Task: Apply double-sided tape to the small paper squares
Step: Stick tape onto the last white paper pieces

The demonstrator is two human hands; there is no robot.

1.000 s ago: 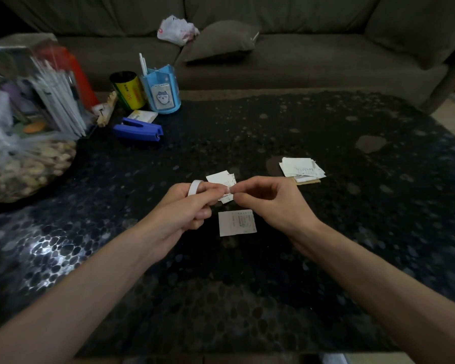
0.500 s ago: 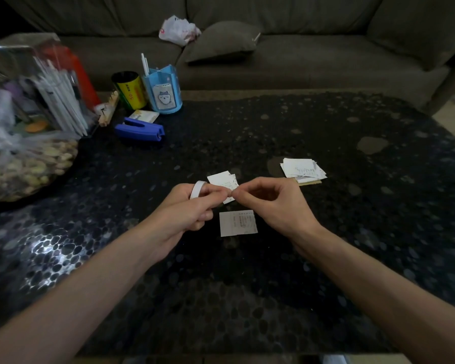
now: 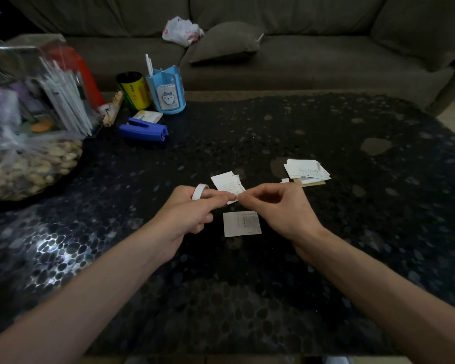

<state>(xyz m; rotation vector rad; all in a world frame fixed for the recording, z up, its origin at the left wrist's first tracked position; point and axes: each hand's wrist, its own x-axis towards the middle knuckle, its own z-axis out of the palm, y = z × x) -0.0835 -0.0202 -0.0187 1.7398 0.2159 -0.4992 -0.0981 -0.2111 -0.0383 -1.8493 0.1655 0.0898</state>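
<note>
My left hand grips a small white roll of double-sided tape, which sticks up above the knuckles. My right hand pinches the tape's free end where the fingertips of both hands meet. Below the hands one small paper square lies flat on the dark table. Just behind the fingertips lie a few more paper squares, partly hidden by my fingers. A small stack of paper squares rests further right.
At the back left stand a blue stapler, a blue pen holder, a yellow can and a bag of nuts beside a clear jar of sticks. A sofa runs behind the table.
Both hands stay together at the same spot, with the fingertips shifting only slightly as they work the tape end. The papers have not moved.
</note>
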